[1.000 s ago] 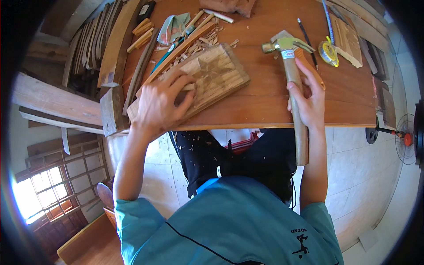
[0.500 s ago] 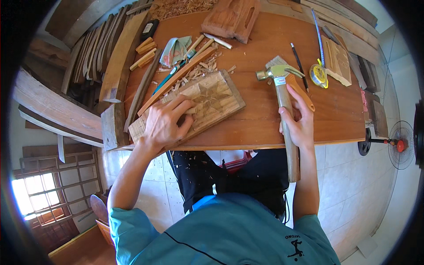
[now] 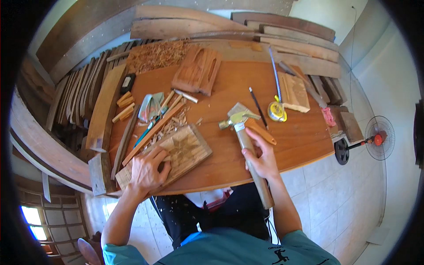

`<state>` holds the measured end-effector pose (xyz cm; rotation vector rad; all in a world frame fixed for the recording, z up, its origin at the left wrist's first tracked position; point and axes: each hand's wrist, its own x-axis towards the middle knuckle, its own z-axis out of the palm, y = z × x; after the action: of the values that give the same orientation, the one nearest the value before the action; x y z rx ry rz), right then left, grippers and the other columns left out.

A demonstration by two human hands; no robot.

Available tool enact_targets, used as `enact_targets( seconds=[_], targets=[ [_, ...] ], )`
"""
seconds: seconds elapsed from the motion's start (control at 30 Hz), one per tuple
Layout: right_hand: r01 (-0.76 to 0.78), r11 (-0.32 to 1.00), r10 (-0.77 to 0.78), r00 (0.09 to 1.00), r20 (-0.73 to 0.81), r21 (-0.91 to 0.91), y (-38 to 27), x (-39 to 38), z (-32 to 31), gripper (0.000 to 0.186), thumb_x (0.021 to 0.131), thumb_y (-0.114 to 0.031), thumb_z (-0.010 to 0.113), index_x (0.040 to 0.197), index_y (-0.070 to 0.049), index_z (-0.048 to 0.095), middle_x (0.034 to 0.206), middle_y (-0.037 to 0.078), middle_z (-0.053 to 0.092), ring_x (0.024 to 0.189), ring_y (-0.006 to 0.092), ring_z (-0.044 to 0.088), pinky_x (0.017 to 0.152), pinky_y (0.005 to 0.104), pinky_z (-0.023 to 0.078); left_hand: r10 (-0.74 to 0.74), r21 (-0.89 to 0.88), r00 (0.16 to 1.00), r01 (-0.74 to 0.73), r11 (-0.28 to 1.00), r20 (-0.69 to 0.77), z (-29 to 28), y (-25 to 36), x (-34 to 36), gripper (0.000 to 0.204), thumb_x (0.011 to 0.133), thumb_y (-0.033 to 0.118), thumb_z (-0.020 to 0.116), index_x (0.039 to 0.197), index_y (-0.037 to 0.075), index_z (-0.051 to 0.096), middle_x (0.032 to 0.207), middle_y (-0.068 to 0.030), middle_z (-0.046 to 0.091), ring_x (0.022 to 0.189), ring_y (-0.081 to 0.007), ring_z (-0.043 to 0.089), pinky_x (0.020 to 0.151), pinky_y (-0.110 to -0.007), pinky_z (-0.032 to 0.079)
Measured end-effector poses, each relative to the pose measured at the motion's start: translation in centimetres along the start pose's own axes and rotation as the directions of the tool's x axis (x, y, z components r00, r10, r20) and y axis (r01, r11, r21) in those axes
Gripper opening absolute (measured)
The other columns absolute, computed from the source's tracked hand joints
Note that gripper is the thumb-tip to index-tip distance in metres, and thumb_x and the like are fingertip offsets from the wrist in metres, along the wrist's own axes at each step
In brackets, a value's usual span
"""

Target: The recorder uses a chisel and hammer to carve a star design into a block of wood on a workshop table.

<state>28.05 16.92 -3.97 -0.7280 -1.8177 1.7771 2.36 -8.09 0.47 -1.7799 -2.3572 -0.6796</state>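
Note:
A thick wooden board [image 3: 187,152] with a star pattern carved in its top lies slanted near the table's front edge. My left hand [image 3: 149,170] is on its left part, fingers curled and thumb bent inward, steadying it; whatever may be under the fingers is hidden. My right hand [image 3: 264,161] is wrapped round the wooden handle of a claw hammer [image 3: 252,170]. The hammer's metal head points away from me, and its handle end hangs past the table edge. Just under the head lies a flat brush [image 3: 265,131] with an orange handle.
Left of the board are a long wood strip [image 3: 152,134], wood chips [image 3: 176,121], a cloth [image 3: 150,107] and several wooden-handled tools. Farther back sit a grooved wood block [image 3: 196,70] and shavings [image 3: 159,55]. Rightward lie a pencil [image 3: 258,108], a tape measure [image 3: 277,111] and a carved block [image 3: 293,92].
The view has tilted up and shifted, so the table appears lower and further left. Both hands keep their places, on the board and on the hammer.

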Motion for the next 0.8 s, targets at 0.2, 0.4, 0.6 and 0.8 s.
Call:
enact_targets(
  seconds=[0.2,0.4,0.6,0.8],
  targets=[
    [-0.02,1.0,0.021,0.995,0.092,-0.018,0.3,0.6,1.8,0.065,0.093,0.0,0.07,0.153,-0.01,0.046,0.098,0.008,0.065,0.06,0.011,0.061,0.048,0.0276,0.053,-0.05,-0.065,0.999,0.05,0.997,-0.001,-1.1,-1.4,-2.7,0.016,0.088,0.021,0.065,0.097,0.008,0.065,0.102,-0.0119,0.068,0.076,-0.037,0.069,0.064,-0.047,0.056],
    [0.021,1.0,-0.021,0.999,0.029,-0.001,0.5,-0.5,-0.9,0.065,0.092,0.003,0.067,0.153,-0.009,0.046,0.095,0.008,0.063,0.052,0.0127,0.058,0.043,0.0295,0.05,-0.033,-0.046,0.999,0.035,0.998,0.043,0.8,-1.1,-1.5,0.025,0.089,0.022,0.063,0.11,0.007,0.063,0.098,-0.0152,0.066,0.085,-0.0381,0.069,0.072,-0.049,0.057],
    [0.026,0.999,-0.025,0.999,0.031,-0.046,1.0,-0.3,-0.2,0.065,0.092,0.004,0.065,0.152,-0.008,0.046,0.094,0.009,0.062,0.054,0.0134,0.059,0.043,0.0303,0.052,-0.126,-0.057,0.992,0.126,0.99,-0.001,-0.5,-0.3,-2.9,0.022,0.095,0.022,0.062,0.112,0.007,0.062,0.108,-0.0143,0.066,0.085,-0.0393,0.069,0.07,-0.049,0.058],
    [0.057,0.997,-0.055,0.998,0.038,-0.05,0.4,-0.3,0.1,0.064,0.092,0.003,0.065,0.152,-0.009,0.047,0.095,0.009,0.062,0.055,0.0135,0.059,0.043,0.03,0.052,-0.074,-0.224,0.997,0.075,0.972,0.011,-0.6,-1.4,-2.5,0.024,0.099,0.023,0.063,0.11,0.002,0.066,0.11,-0.0165,0.067,0.096,-0.0398,0.067,0.084,-0.046,0.056]
  ],
)
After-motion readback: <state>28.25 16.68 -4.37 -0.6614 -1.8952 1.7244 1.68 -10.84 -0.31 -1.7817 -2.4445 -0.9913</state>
